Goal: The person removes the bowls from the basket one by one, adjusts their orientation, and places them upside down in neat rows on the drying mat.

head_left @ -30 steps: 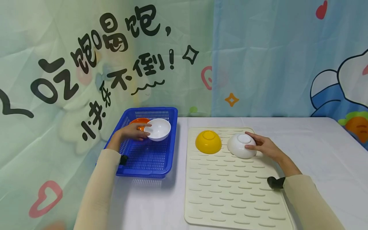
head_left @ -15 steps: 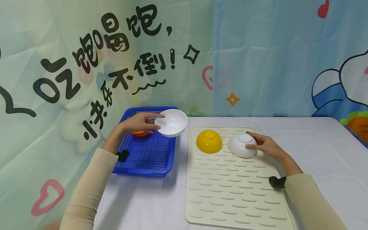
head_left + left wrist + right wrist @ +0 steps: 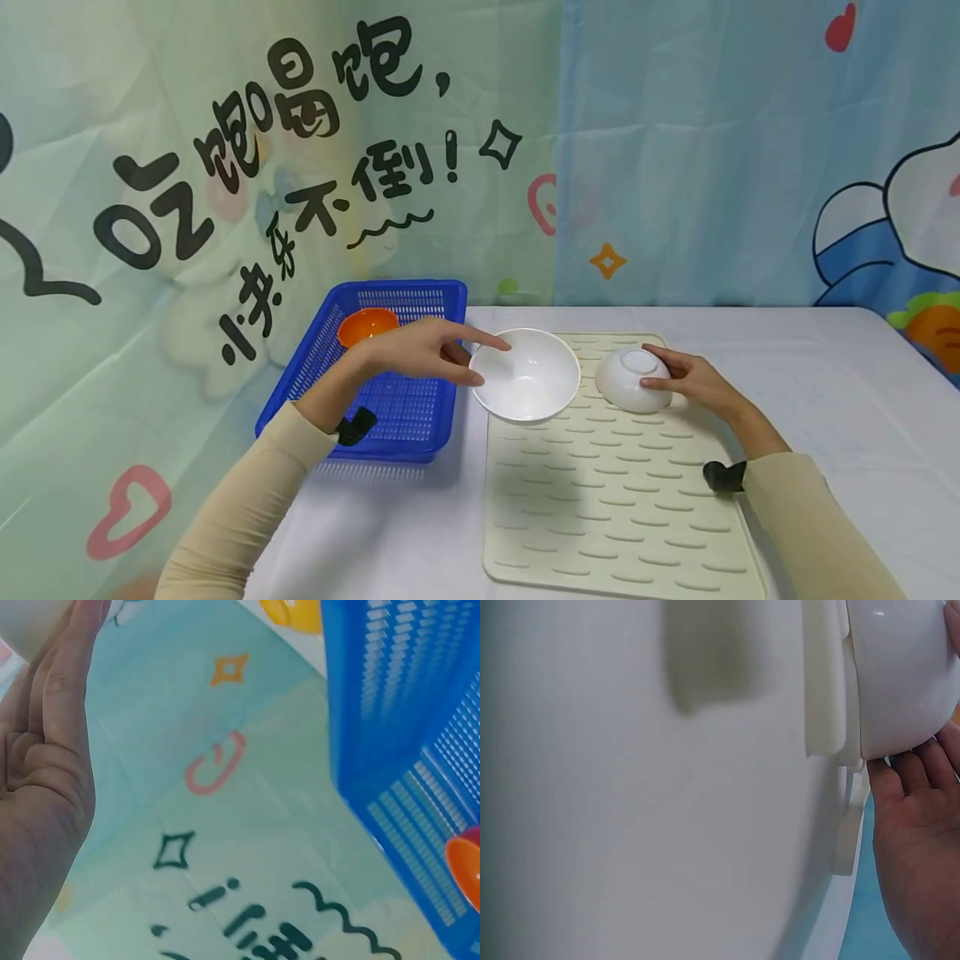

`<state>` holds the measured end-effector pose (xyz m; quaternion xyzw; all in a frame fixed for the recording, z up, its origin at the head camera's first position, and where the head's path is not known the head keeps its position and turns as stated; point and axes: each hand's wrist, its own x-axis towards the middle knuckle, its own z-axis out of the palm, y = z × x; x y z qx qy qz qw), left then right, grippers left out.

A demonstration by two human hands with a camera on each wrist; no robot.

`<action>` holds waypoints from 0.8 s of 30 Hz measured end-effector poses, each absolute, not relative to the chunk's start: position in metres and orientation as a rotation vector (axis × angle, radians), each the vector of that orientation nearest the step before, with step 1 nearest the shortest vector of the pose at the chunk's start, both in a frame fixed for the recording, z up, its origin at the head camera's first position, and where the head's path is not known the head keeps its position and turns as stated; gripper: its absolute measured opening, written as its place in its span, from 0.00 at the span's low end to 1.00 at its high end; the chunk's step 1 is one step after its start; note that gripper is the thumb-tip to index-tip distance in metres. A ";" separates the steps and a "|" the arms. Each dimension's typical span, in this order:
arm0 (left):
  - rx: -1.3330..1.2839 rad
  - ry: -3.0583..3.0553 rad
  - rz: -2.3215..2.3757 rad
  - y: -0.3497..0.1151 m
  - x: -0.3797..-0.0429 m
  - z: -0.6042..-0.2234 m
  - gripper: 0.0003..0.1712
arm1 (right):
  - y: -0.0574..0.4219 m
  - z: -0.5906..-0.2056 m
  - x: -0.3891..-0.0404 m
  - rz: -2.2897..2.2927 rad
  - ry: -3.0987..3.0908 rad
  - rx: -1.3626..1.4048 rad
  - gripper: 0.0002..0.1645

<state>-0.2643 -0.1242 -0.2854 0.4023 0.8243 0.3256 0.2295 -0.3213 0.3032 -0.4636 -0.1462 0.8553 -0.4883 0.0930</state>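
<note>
Pinching the white bowl (image 3: pixel 531 382) near its rim, the left hand (image 3: pixel 422 350) has it above the mat (image 3: pixel 622 517); I'd steer clear of the upturned bowl (image 3: pixel 624 385) the right hand (image 3: pixel 693 379) grips.

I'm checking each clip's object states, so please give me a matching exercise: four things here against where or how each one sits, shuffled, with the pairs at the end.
Things
1. Orange bowl
2. White bowl in the left hand
3. Second white bowl, gripped by the right hand
4. Blue basket

Places and states
A. Upside down on the pale mat
B. On the white cloth, left of the mat
C. Inside a perforated container
D. Up in the air, its inside showing to the head camera

Pairs
1-C, 2-D, 3-A, 4-B
</note>
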 end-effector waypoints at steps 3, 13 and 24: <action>1.158 2.246 0.866 -0.116 -0.258 -0.286 0.29 | 0.303 -0.463 -0.321 -1.442 2.547 -0.445 0.44; 1.157 2.207 0.850 -0.107 -0.251 -0.284 0.28 | 0.303 -0.462 -0.320 -1.426 2.561 -0.437 0.45; 1.188 2.167 0.866 -0.103 -0.248 -0.280 0.28 | 0.309 -0.457 -0.325 -1.439 2.821 -0.442 0.41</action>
